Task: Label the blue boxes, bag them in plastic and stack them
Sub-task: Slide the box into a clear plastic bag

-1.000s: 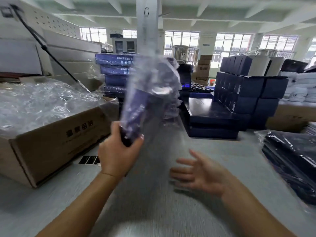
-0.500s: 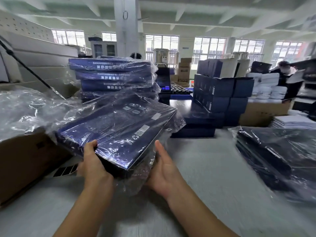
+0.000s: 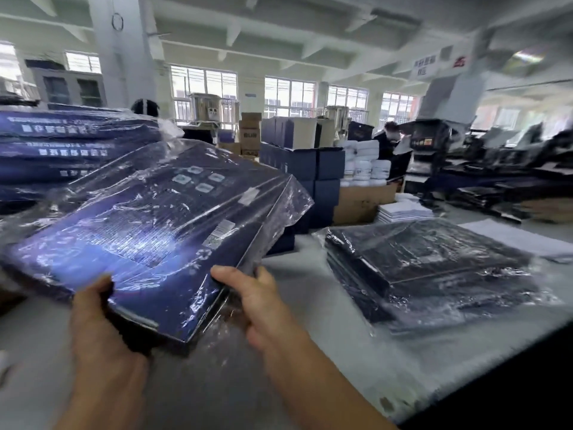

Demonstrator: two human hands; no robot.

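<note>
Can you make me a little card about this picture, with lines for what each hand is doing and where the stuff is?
held thing: bagged blue box, tilted, lifted off the table
left hand: grips the box's near edge
right hand: grips its near right corner
stack: more bagged blue boxes, behind on the left
right side: dark bagged pile lying on the grey table

This is a packing floor in a factory or warehouse: a long open hall with a bare concrete pillar (image 3: pixel 121 57), ceiling beams (image 3: pixel 279 35) and a row of tall windows (image 3: pixel 290 94) along the far wall. Bagged blue boxes (image 3: pixel 62 141) are stacked at the left, dark blue cartons (image 3: pixel 328 164) and brown cardboard boxes (image 3: pixel 250 135) are piled mid-room, and a worker (image 3: pixel 387 141) stands at the back.
</note>
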